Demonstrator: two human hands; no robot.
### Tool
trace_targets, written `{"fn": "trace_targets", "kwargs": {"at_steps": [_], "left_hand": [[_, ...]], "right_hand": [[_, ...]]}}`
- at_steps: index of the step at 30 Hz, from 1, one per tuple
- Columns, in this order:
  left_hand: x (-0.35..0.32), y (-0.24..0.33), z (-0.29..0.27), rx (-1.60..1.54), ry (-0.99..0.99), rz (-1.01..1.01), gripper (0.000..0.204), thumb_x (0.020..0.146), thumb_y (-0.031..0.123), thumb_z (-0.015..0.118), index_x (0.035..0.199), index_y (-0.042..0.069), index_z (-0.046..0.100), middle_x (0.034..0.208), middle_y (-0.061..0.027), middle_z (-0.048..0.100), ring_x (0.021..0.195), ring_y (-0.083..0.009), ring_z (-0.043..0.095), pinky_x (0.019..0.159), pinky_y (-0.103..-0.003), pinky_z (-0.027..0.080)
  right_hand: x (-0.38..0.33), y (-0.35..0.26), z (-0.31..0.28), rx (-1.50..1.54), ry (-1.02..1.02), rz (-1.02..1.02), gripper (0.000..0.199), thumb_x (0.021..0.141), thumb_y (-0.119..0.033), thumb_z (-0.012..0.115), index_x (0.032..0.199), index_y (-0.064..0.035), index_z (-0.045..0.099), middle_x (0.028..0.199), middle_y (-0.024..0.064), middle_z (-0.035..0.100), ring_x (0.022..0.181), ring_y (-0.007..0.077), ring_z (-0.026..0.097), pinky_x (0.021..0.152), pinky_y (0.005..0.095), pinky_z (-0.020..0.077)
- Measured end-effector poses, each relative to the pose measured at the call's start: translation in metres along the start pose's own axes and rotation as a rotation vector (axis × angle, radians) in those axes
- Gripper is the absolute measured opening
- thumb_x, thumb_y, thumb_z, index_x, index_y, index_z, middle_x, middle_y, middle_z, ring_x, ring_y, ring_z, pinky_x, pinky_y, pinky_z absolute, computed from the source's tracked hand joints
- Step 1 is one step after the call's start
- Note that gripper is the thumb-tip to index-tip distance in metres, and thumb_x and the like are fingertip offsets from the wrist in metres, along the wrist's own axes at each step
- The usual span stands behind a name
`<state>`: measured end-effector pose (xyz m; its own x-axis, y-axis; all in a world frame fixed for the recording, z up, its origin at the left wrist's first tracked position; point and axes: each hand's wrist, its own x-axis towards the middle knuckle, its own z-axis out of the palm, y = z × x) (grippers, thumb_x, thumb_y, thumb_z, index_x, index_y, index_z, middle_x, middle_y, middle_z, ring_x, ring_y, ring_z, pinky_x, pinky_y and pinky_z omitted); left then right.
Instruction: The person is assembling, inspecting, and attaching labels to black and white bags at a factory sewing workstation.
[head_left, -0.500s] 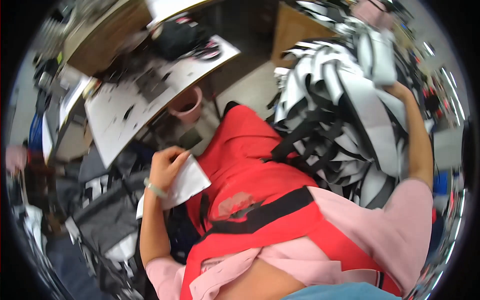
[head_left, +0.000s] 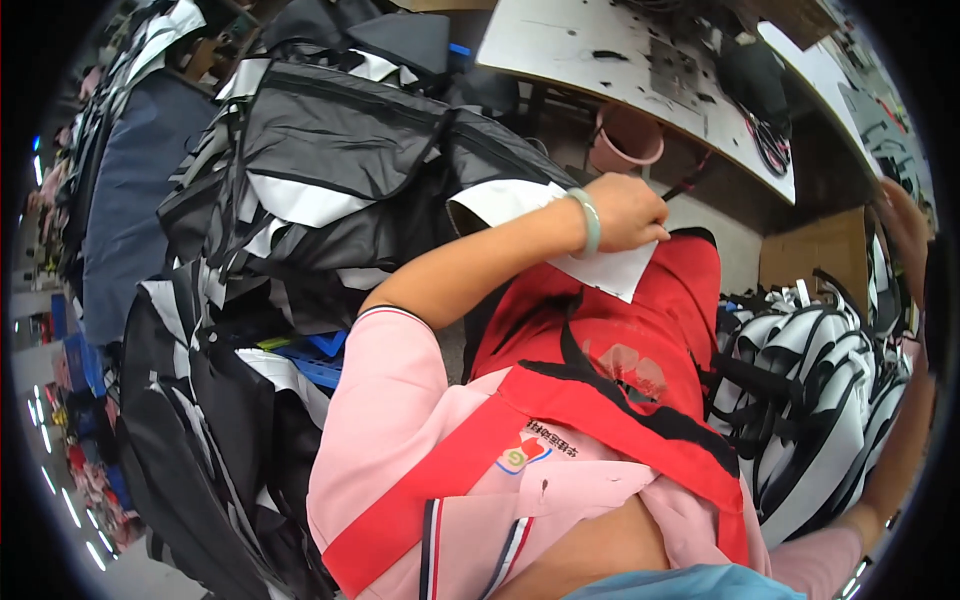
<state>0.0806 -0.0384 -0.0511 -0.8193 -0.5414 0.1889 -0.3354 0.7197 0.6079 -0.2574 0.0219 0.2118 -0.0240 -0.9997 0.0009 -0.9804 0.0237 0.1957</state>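
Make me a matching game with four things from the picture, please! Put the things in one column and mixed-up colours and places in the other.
Things:
1. bucket
2. apron
3. bracelet
4. sheet

Colours and places:
A. white, in the left hand
B. pink, below the edge of the table
C. pale green, around the left wrist
D. red, worn over the pink shirt

Right pairs: 1-B, 2-D, 3-C, 4-A
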Motion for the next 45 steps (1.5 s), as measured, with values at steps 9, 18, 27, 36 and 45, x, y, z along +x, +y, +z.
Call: {"fn": "trace_targets", "kwargs": {"at_steps": [9, 18, 27, 36, 45], "left_hand": [[-0.066, 0.081, -0.009, -0.166, -0.131, 0.162, 0.011, 0.080, 0.015, 0.063, 0.083, 0.006, 0.068, 0.083, -0.0116, 0.065, 0.079, -0.0279, 0.064, 0.077, -0.039, 0.049], [-0.177, -0.169, -0.022, 0.415, 0.682, -0.571, 0.043, 0.076, 0.001, 0.056, 0.118, 0.006, 0.059, 0.107, -0.0127, 0.060, 0.100, -0.0326, 0.057, 0.090, -0.042, 0.045], [-0.138, -0.226, 0.009, 0.808, 0.813, -0.592, 0.043, 0.081, 0.009, 0.053, 0.123, 0.012, 0.053, 0.121, -0.0119, 0.050, 0.115, -0.0263, 0.048, 0.100, -0.038, 0.032], [-0.112, -0.192, -0.045, 0.510, 0.502, -0.641, 0.042, 0.077, 0.007, 0.057, 0.119, 0.014, 0.058, 0.110, -0.0106, 0.058, 0.108, -0.0273, 0.055, 0.090, -0.037, 0.044], [-0.104, -0.091, -0.093, 0.246, 0.177, -0.405, 0.025, 0.083, 0.023, 0.062, 0.103, 0.010, 0.070, 0.095, -0.0130, 0.065, 0.093, -0.0321, 0.062, 0.082, -0.040, 0.049]], "right_hand": [[0.055, -0.368, 0.213, 0.823, -0.197, -1.070, 0.071, 0.083, -0.036, 0.069, 0.142, -0.0083, 0.039, 0.109, 0.0208, 0.066, 0.093, 0.0337, 0.065, 0.082, 0.0377, 0.0507], [0.019, -0.320, 0.184, 0.777, -0.562, -0.953, 0.081, 0.081, -0.016, 0.068, 0.149, -0.0180, 0.024, 0.084, 0.0299, 0.062, 0.082, 0.0474, 0.061, 0.075, 0.0489, 0.0475], [0.007, -0.243, 0.082, 0.318, -0.324, -0.900, 0.060, 0.069, 0.002, 0.070, 0.127, -0.0065, 0.055, 0.084, 0.0174, 0.064, 0.077, 0.0369, 0.059, 0.070, 0.0418, 0.0477], [0.019, -0.187, 0.128, 0.330, -0.346, -1.133, 0.017, 0.066, 0.000, 0.061, 0.082, -0.0061, 0.064, 0.073, 0.0095, 0.057, 0.072, 0.0310, 0.053, 0.066, 0.0408, 0.0452], [0.079, -0.200, 0.208, 0.774, -0.438, -0.810, 0.040, 0.080, -0.004, 0.063, 0.119, -0.0039, 0.058, 0.110, 0.0165, 0.060, 0.105, 0.0340, 0.057, 0.092, 0.0405, 0.0459]]}}
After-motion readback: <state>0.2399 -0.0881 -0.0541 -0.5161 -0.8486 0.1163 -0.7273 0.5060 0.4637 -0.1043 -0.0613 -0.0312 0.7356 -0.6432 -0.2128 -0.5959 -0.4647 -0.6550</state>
